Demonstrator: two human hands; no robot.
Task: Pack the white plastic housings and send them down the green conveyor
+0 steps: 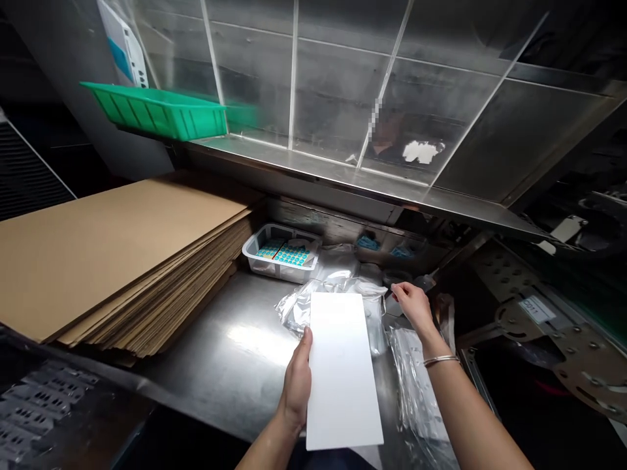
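Note:
My left hand [297, 382] grips a flat white rectangular panel [343, 372] by its left edge, the thumb lying along its side. The panel is tilted up toward me over the metal bench. Beyond its top edge lie crumpled clear plastic bags [298, 307]. My right hand [413, 304], with a bracelet on the wrist, is raised to the right of the panel, its thumb and fingertips pinched together close to a corner of the plastic. Whether anything is between those fingertips I cannot make out. Below the right forearm rests a stack of plastic-wrapped pieces [421, 385].
A tall stack of brown cardboard sheets [117, 241] takes up the bench's left side. Behind the bench [220, 346] runs a metal shelf [313, 171] bearing a green tray [161, 112]. A translucent basket [249, 251] holds sheets of blue round stickers [294, 253]. Machine parts [553, 320] stand at right.

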